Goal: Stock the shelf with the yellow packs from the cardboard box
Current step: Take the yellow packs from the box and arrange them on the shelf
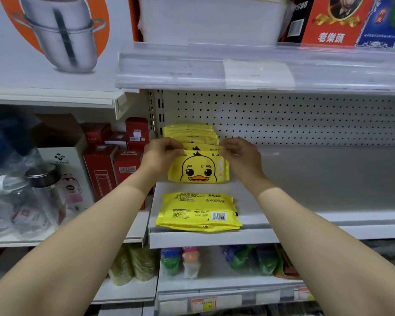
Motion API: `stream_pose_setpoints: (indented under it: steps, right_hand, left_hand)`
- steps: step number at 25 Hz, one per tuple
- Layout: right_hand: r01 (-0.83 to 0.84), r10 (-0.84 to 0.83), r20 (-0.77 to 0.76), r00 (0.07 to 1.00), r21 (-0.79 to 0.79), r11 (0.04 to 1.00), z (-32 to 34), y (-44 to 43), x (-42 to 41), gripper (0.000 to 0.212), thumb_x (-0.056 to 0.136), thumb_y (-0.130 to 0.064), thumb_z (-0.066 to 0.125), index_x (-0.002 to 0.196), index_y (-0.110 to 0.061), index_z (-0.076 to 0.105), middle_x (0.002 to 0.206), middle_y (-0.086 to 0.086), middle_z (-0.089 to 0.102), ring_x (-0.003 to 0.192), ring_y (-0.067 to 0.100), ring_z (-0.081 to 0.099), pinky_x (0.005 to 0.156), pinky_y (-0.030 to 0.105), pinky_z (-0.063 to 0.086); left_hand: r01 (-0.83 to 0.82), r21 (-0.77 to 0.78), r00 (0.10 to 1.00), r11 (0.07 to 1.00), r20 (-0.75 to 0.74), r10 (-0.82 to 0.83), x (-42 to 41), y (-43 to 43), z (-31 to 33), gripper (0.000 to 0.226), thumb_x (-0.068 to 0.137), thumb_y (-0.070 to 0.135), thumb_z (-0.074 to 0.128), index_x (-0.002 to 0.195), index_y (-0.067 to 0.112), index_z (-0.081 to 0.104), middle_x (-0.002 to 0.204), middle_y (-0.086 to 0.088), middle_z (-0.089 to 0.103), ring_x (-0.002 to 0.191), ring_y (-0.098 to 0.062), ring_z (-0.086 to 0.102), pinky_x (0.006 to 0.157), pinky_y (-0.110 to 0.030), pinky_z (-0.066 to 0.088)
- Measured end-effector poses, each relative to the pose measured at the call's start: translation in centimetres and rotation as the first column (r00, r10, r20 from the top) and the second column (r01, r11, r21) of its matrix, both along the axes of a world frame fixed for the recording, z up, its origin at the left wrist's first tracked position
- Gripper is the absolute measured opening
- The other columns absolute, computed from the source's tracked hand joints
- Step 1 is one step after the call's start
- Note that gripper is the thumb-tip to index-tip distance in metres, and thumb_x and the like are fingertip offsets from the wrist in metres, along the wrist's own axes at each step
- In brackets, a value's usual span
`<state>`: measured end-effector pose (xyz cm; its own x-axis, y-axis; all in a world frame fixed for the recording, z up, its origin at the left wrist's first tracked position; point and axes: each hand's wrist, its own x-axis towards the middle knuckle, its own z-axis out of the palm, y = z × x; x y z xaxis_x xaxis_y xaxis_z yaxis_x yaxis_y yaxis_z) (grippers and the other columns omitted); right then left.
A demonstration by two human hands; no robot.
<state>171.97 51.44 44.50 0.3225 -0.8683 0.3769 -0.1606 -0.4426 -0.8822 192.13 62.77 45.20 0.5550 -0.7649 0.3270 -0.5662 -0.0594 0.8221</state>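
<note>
A row of yellow packs [191,133] stands upright at the left end of the white shelf [306,179], against the pegboard back. The front pack [198,169] shows a duck face. My left hand [160,153] pinches its top left corner and my right hand [240,153] pinches its top right corner. One more yellow pack [198,212] lies flat, back side up, near the shelf's front edge, below my hands. The cardboard box is out of view.
Red boxes [114,160] and clear jars [32,197] fill the neighbouring shelf to the left. An upper shelf edge [237,69] overhangs my hands. To the right of the packs the shelf surface is bare. Coloured goods [237,261] sit on the shelf below.
</note>
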Motion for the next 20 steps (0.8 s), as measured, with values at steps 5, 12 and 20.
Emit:
stream_pose_setpoints:
  steps: [5, 12, 20]
  right_hand:
    - [-0.056, 0.054, -0.031, 0.998, -0.062, 0.996, 0.3, 2.9, -3.8, 0.024, 0.080, -0.032, 0.080, 0.099, -0.040, 0.069, 0.114, -0.013, 0.068, 0.112, 0.006, 0.058, 0.093, 0.026, 0.046]
    - [-0.372, 0.387, -0.290, 0.875, 0.109, 0.922, -0.6, 7.0, -6.9, 0.027, 0.070, -0.038, 0.086, 0.093, -0.040, 0.073, 0.118, -0.014, 0.064, 0.115, 0.008, 0.055, 0.095, 0.025, 0.046]
    - [-0.534, 0.566, -0.399, 0.721, 0.200, 0.821, -1.0, 8.1, -8.4, 0.060, 0.062, -0.043, 0.091, 0.115, -0.037, 0.065, 0.132, -0.013, 0.056, 0.117, 0.010, 0.058, 0.097, 0.023, 0.050]
  left_hand:
    - [0.109, -0.119, 0.993, 0.987, 0.058, -0.102, -1.9, 6.1, -0.8, 0.028, 0.070, 0.043, 0.080, 0.095, 0.033, 0.073, 0.097, 0.022, 0.064, 0.094, 0.004, 0.056, 0.087, -0.026, 0.044]
    - [0.406, 0.185, 0.904, 0.895, 0.058, -0.423, -5.3, 12.0, -3.6, 0.067, 0.055, 0.059, 0.083, 0.118, 0.042, 0.064, 0.137, 0.016, 0.050, 0.130, -0.002, 0.042, 0.108, -0.022, 0.034]
    - [0.257, 0.282, 0.915, 0.924, 0.237, -0.327, -6.2, 11.2, -2.7, 0.053, 0.071, 0.047, 0.082, 0.119, 0.039, 0.062, 0.125, 0.014, 0.060, 0.118, -0.007, 0.052, 0.097, -0.026, 0.043]
